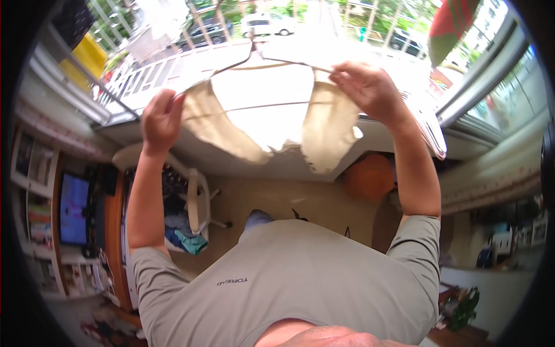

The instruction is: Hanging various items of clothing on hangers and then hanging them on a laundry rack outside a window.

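Note:
A cream-coloured garment (329, 118) hangs in front of me on a thin clothes hanger (263, 105). Its two sides droop apart, and the hanger's lower bar shows across the gap between them. My left hand (162, 120) is closed, pinching the garment at the hanger's left end. At the opposite end, my right hand (369, 89) has its fingers bent and pressed together on the cloth at the shoulder. The hanger's hook points up and away from me. Strong glare from the window hides part of the garment's outline, and its exact kind cannot be told.
An open window with white railings (141, 81) lies ahead; cars stand outside. Laundry hangs there, including a red and green cloth (454, 29). Below left is a pale chair (198, 202) with clothes; an orange round seat (370, 176) is right. A lit screen (74, 208) stands far left.

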Demonstrator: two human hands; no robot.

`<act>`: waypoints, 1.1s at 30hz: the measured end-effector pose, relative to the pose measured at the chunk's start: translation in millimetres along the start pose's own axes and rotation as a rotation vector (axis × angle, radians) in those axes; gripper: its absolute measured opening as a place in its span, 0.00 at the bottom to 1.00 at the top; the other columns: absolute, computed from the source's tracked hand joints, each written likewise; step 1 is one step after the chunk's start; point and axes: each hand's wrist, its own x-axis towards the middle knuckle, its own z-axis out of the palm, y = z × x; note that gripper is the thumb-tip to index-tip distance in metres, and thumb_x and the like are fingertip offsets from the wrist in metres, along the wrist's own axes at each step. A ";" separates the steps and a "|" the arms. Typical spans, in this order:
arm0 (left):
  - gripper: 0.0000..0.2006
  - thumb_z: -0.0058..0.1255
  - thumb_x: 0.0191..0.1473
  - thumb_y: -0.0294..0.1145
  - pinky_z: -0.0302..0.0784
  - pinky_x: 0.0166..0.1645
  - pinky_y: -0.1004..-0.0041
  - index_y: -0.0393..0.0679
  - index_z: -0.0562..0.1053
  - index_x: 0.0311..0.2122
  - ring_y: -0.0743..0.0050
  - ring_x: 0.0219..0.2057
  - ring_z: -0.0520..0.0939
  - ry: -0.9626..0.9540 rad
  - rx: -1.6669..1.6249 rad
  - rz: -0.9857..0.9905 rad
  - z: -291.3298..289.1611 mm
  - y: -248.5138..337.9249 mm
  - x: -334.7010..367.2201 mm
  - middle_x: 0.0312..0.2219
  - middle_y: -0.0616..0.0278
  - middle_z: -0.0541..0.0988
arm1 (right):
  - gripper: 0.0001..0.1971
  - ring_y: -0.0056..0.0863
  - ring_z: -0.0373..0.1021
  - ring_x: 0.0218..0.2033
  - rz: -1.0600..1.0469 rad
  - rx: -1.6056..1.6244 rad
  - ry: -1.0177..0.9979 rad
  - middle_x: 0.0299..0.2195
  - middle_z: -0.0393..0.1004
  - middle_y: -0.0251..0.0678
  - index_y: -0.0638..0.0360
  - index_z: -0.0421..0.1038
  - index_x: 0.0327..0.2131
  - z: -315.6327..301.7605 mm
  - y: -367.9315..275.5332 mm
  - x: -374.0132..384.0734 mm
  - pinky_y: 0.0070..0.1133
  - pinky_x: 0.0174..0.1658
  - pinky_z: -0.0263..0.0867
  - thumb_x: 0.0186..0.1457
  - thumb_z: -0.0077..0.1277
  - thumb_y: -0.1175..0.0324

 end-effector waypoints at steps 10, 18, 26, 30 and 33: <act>0.07 0.52 0.55 0.27 0.62 0.25 0.65 0.37 0.68 0.28 0.59 0.19 0.66 -0.118 -0.070 0.069 82.6 -61.8 24.7 0.18 0.57 0.65 | 0.17 0.29 0.73 0.36 0.547 -0.055 0.049 0.36 0.78 0.42 0.64 0.73 0.45 -34.4 135.4 -45.0 0.22 0.43 0.69 0.56 0.53 0.63; 0.08 0.52 0.56 0.28 0.61 0.26 0.68 0.37 0.68 0.29 0.65 0.20 0.65 -0.125 -0.182 0.048 158.7 -130.4 30.6 0.20 0.58 0.65 | 0.19 0.40 0.73 0.45 0.888 -0.625 0.328 0.41 0.77 0.48 0.62 0.73 0.47 -120.5 296.6 -84.3 0.28 0.49 0.67 0.53 0.48 0.63; 0.08 0.55 0.54 0.28 0.59 0.25 0.72 0.38 0.70 0.28 0.71 0.19 0.63 -0.229 -0.316 -0.134 226.1 -157.7 45.0 0.19 0.62 0.65 | 0.19 0.33 0.78 0.30 1.252 -0.975 0.250 0.37 0.79 0.44 0.52 0.74 0.47 -194.2 326.9 -52.3 0.25 0.39 0.72 0.53 0.42 0.70; 0.07 0.55 0.53 0.28 0.59 0.25 0.72 0.38 0.70 0.28 0.72 0.19 0.63 -0.276 -0.346 -0.196 242.7 -158.0 42.6 0.19 0.63 0.64 | 0.18 0.35 0.78 0.27 1.349 -1.006 0.062 0.37 0.79 0.42 0.49 0.74 0.48 -192.3 336.4 -45.9 0.27 0.38 0.73 0.54 0.41 0.71; 0.06 0.55 0.53 0.27 0.59 0.26 0.73 0.37 0.71 0.29 0.72 0.20 0.64 -0.295 -0.338 -0.242 247.5 -155.5 41.6 0.19 0.63 0.65 | 0.18 0.36 0.78 0.33 1.425 -1.056 0.015 0.41 0.78 0.42 0.45 0.74 0.48 -198.7 367.6 -48.3 0.29 0.43 0.72 0.56 0.40 0.69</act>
